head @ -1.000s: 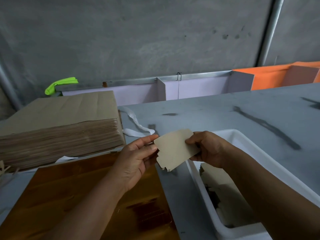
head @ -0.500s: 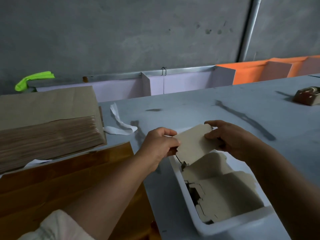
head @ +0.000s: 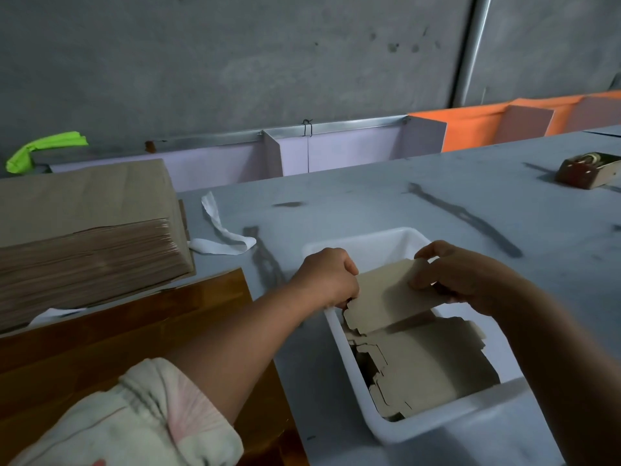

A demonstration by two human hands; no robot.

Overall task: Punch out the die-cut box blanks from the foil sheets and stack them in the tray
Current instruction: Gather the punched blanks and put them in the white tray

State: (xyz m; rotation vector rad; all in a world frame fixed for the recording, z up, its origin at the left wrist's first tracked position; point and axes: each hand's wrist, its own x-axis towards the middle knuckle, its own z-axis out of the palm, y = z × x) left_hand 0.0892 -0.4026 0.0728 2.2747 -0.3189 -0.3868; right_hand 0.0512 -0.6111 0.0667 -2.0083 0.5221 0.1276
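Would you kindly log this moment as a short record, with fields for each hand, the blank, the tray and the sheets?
left hand: grips the left end of the box blank
right hand: pinches the blank's right end
box blank: held tilted over the white tray, not yet laid down
stacked blanks: several in the tray, lying unevenly
foil sheets: glossy brown, on the table left of the tray
brown paper stack: behind the foil sheets

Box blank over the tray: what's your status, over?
Grip: left hand and right hand both hold the box blank. It hangs tilted just above the stack in the white tray, not yet released. Nothing blocking the drop.
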